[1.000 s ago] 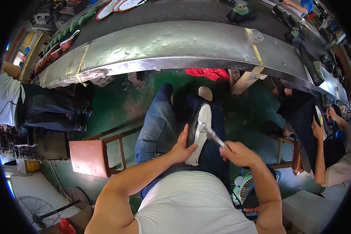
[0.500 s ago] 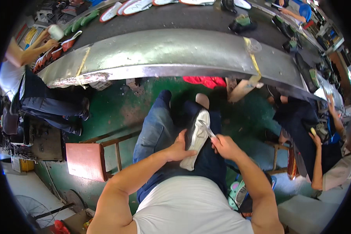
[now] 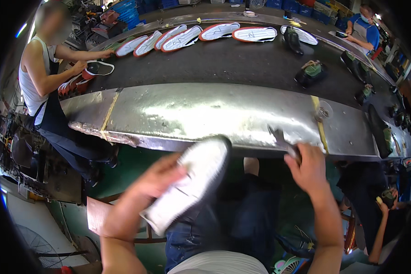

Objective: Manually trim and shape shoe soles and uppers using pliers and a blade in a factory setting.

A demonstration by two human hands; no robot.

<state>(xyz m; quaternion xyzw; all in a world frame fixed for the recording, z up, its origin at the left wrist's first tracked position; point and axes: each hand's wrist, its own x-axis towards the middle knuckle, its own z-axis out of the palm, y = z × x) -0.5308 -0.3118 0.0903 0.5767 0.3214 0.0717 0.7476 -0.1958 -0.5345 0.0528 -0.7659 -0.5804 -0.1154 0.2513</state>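
My left hand grips a lasted shoe, its pale underside turned up toward me and its dark rim showing along the right. The shoe is tilted above my lap and blurred by motion; its toe reaches the near edge of the metal-edged workbench. In my right hand are metal pincers, their forked head pointing up and left over the bench edge. Shoe and pincers are well apart.
A row of white-soled shoes lies on the dark conveyor, with black shoes farther right. A co-worker at the left handles a shoe. Another person sits far right. A stool stands by my left arm.
The shoe has come up off my lap toward the bench, in my left hand. The pincers have left its sole and moved up and right. My view has tilted up toward the conveyor.
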